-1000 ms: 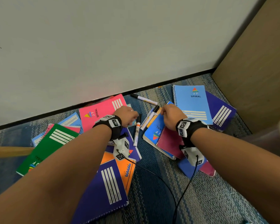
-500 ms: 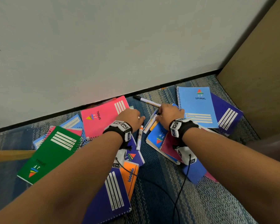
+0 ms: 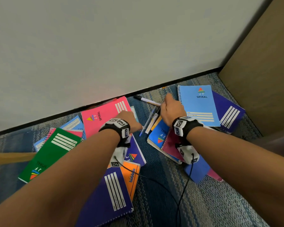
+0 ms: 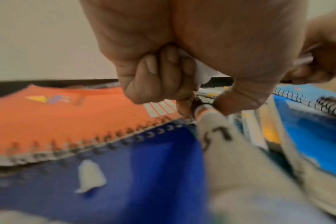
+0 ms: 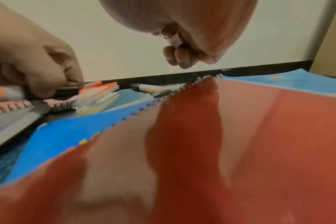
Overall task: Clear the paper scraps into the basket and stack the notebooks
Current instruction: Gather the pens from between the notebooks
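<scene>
L hand is curling round a white paper scrap w/ a marker at its fingertips, long axis pointing back toward wrist. R hand is pinching another scrap, just above maroon notebook.

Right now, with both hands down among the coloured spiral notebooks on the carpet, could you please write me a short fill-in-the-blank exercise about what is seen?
1. The small paper scrap gripped in the right hand is ____ in colour.
2. The white marker with an orange band is pinched at its tip by the ____ hand.
3. The word printed on the orange notebook is ____.

Missing words: white; left; bubbles
</scene>
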A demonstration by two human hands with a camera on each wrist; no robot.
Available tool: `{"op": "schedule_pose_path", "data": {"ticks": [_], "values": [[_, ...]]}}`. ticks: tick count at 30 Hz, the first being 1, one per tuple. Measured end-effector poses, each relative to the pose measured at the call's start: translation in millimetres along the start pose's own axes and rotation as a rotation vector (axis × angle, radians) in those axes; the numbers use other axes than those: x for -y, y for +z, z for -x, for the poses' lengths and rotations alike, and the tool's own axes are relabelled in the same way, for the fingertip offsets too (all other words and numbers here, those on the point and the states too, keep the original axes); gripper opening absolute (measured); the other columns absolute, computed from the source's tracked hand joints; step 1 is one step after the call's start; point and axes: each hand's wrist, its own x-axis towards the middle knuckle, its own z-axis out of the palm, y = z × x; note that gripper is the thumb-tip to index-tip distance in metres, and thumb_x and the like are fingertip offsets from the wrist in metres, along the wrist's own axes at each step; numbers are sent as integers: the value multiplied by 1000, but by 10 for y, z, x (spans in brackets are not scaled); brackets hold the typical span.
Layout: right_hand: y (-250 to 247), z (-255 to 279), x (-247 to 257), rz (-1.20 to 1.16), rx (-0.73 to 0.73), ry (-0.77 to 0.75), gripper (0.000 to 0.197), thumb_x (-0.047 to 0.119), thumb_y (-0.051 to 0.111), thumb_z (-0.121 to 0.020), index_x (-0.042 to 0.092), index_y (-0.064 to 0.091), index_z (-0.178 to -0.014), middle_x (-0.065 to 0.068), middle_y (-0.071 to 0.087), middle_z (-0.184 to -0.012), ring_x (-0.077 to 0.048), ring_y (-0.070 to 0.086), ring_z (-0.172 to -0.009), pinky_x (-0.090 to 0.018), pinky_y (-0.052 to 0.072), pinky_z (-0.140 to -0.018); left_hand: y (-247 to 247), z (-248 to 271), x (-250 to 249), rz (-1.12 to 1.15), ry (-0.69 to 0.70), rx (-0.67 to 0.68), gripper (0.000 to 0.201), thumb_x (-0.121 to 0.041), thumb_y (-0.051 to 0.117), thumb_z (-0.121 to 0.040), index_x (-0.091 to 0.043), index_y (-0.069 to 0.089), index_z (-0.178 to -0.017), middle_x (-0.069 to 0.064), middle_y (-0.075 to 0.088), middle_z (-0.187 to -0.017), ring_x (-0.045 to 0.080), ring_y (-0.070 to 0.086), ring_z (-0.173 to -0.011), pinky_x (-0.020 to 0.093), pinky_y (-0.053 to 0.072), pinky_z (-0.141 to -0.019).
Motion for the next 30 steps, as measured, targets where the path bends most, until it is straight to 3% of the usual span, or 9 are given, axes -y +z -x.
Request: {"op": "schedule_pose_path", "data": {"ticks": [3, 6, 9, 12, 16, 18, 22, 25, 30], "values": [[-54, -23, 88, -112, 65, -25, 12, 20, 40, -98, 10, 36, -92, -4, 41, -62, -24, 40, -52, -30, 21, -47, -14, 47, 192, -79, 23, 50, 42, -46, 61, -76, -14, 43, -57, 3, 48, -61, 21, 49, -57, 25, 28, -46], [-69, 20, 161, -171, 134, -36, 10, 19, 41, -98, 11, 41, -91, -3, 44, -63, -20, 40, -52, -29, 23, -46, -41, 132, 240, -124, 54, 20, 50, -58, 57, -79, -15, 44, -57, 3, 47, -61, 19, 44, -56, 27, 28, -47], [-80, 84, 197, -125, 182, -28, 15, 20, 41, -98, 8, 49, -96, -10, 54, -71, -29, 49, -62, -30, 31, -49, -40, 144, 192, -167, 90, -66, 54, -67, 49, -83, -14, 53, -72, 5, 57, -75, 25, 55, -74, 30, 42, -61], [-129, 114, 184, -77, 314, 12, 20, 13, 39, -97, 8, 58, -96, -12, 64, -86, -30, 58, -73, -34, 48, -61, -41, 126, 68, -186, 125, -142, 35, -41, 49, -93, -13, 60, -110, 13, 63, -108, 33, 61, -98, 37, 50, -79], [-239, 185, 57, -32, 415, 66, 28, 1, 39, -89, 17, 60, -82, 6, 55, -72, -21, 54, -71, -24, 39, -59, 42, 75, -71, -210, 206, -79, 30, -22, 54, -91, -28, 65, -118, 10, 64, -117, 31, 63, -101, 37, 54, -81], [-313, 248, -43, -37, 408, 79, 27, 1, 39, -89, 15, 60, -80, 4, 58, -74, -24, 56, -79, -27, 40, -66, 100, 52, -111, -246, 218, -52, 31, -25, 58, -89, -33, 65, -118, 7, 65, -117, 30, 63, -102, 35, 52, -78], [-471, 400, -246, 92, 418, 76, 29, 10, 39, -95, -2, 62, -84, -19, 64, -100, -34, 56, -93, -36, 40, -75, 116, -2, -156, -344, 278, -23, 30, -16, 60, -84, -28, 69, -110, 10, 68, -106, 32, 65, -93, 35, 53, -72], [-556, 592, -388, 153, 437, 94, 31, 23, 42, -95, 8, 54, -71, -19, 61, -91, -29, 53, -82, -30, 33, -67, 87, -13, -159, -456, 353, 3, 22, -15, 58, -83, -24, 72, -98, 11, 69, -93, 35, 65, -86, 40, 56, -70], [-544, 913, -555, 363, 636, -23, 26, 40, 54, -88, 16, 60, -81, -11, 67, -90, -29, 61, -85, -29, 40, -67, 161, -5, -125, -450, 385, -46, 20, -21, 55, -86, -20, 69, -100, 11, 67, -98, 34, 64, -91, 37, 54, -72]]}}
